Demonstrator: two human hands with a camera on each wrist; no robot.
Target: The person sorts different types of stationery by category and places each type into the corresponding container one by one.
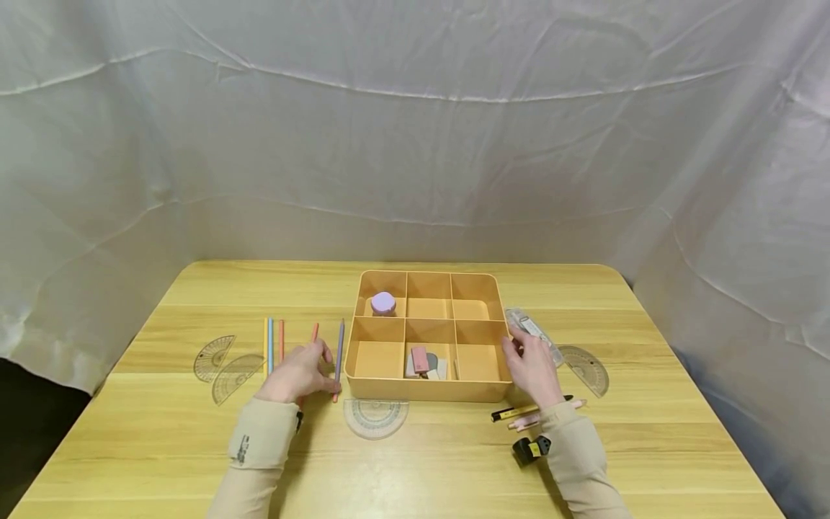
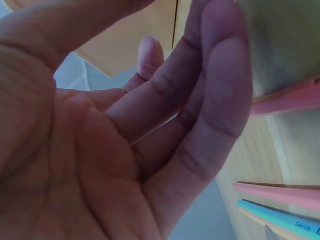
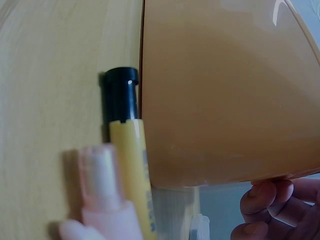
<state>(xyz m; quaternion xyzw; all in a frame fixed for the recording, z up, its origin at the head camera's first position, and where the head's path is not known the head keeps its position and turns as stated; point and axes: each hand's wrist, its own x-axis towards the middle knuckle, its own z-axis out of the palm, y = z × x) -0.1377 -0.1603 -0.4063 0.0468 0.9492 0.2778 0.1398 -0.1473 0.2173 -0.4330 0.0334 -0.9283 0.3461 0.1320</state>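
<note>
My left hand (image 1: pixel 303 373) is over the left part of the table, its fingers loosely bent, with nothing seen in its palm (image 2: pixel 75 150). Its thumb and fingertips come close to a purple pencil (image 1: pixel 340 342); contact is unclear. A coral pencil (image 1: pixel 315 331) lies partly hidden beneath that hand. With its fingertips, my right hand (image 1: pixel 534 367) touches the outer right wall of an orange six-compartment box (image 1: pixel 428 390). In the right wrist view, those fingers (image 3: pixel 257 197) meet the box's side (image 3: pixel 230 100).
Inside the box sit a purple round container (image 1: pixel 383 303) and several erasers (image 1: pixel 420 359). Yellow, blue (image 1: pixel 270 339) and coral pencils lie left. Clear protractors (image 1: pixel 376 419) surround the box. A transparent case (image 1: pixel 534 331), pens (image 1: pixel 515 413) and a black-yellow item (image 1: pixel 530 450) lie right.
</note>
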